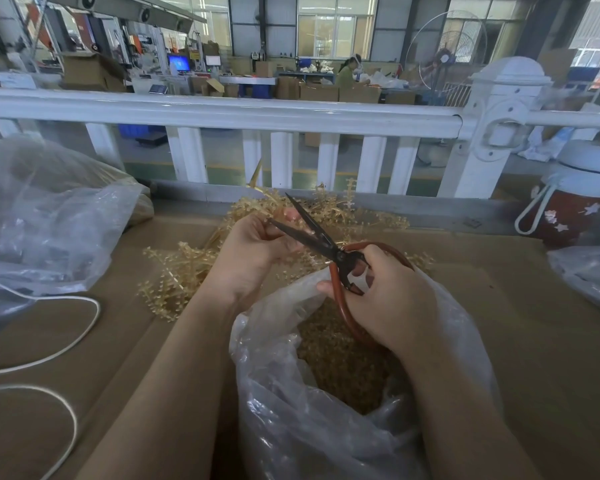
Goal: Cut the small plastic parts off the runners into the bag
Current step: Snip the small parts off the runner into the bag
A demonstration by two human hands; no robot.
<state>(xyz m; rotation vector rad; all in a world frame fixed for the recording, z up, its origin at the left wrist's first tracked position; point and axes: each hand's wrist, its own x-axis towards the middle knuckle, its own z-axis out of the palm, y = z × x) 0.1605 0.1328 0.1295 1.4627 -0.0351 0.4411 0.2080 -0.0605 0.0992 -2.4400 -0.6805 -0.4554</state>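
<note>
Pinched a tan plastic runner (274, 216) in the left hand (253, 251), above the clear plastic bag (326, 410). Gripped red-handled, open-bladed scissors (326, 244) in the right hand (392, 299).

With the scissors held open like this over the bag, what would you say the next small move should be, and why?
Probably close the blades. The right hand holds the scissors open by their red handles, the blades spread at the runner piece pinched in the left hand. The open bag, already holding cut parts, sits just below and nearer the person, so the snipped parts may need guiding to drop into it.
</note>
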